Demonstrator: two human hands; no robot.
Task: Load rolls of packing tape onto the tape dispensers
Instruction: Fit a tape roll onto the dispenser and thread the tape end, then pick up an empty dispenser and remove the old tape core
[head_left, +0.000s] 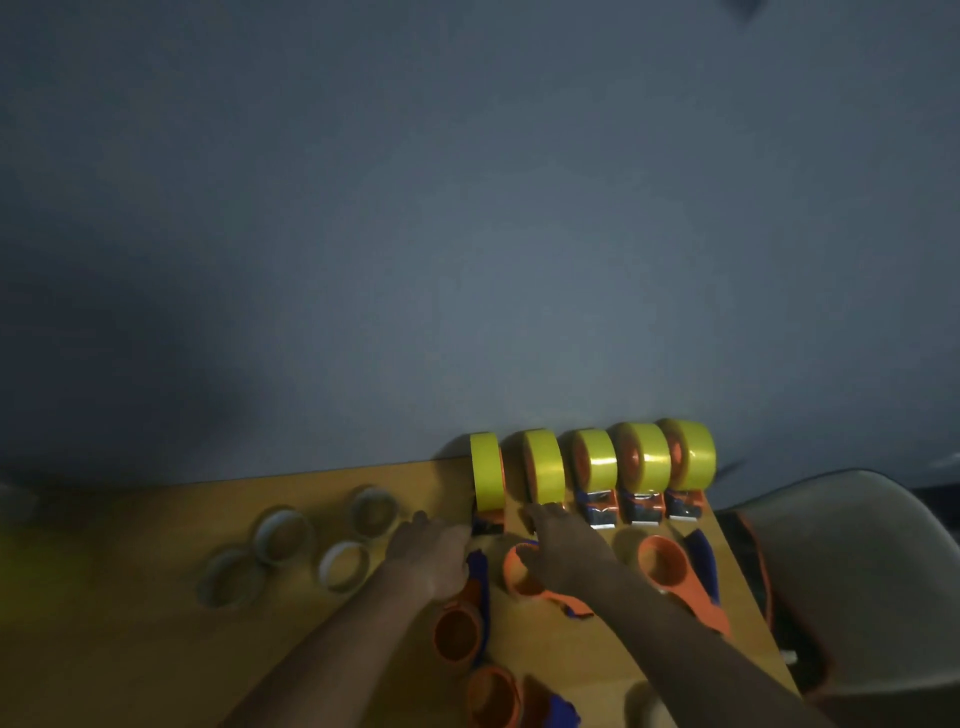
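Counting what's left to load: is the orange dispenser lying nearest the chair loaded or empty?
Empty. The orange dispenser lies flat on the table with a bare orange hub, no yellow tape on it.

Single head view, worn by the person, looks forward and slightly down, so the blue-grey wall (467, 208) fills the upper two thirds and the table (130, 649) sits only in the bottom third. Close range: both forearms enter from the bottom edge, the far table edge meets the wall. A chair (852, 571) shows at lower right.
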